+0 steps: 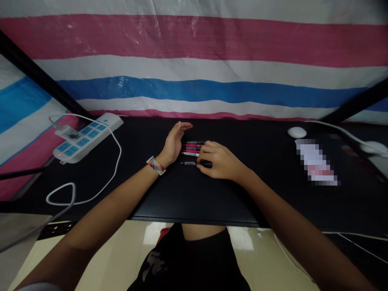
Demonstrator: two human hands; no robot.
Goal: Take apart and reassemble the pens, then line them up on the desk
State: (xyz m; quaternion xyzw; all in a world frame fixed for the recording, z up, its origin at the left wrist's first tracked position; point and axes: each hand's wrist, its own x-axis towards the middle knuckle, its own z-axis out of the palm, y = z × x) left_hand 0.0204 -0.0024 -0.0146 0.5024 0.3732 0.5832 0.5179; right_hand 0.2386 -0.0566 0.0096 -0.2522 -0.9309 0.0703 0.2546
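Several slim pens [190, 147], pink, dark and white, lie side by side on the black desk [188, 194]. My left hand [173, 144] stands on its edge at their left ends, fingers stretched out and nothing held, with a multicoloured band around the wrist. Fingers curled, my right hand [220, 162] covers the right ends of the row. Its thumb and fingers close on a pen with a grey front and black barrel [190, 163], nearest to me and slightly apart from the others. This pen lies flat or nearly so, tip pointing left.
A white power strip [110, 120] with blue sockets and a looping white cable [119, 155] lies on the left. At right are a white rounded object [297, 132] and a pixelated flat item [317, 161]. A striped sheet [194, 91] hangs behind the desk.
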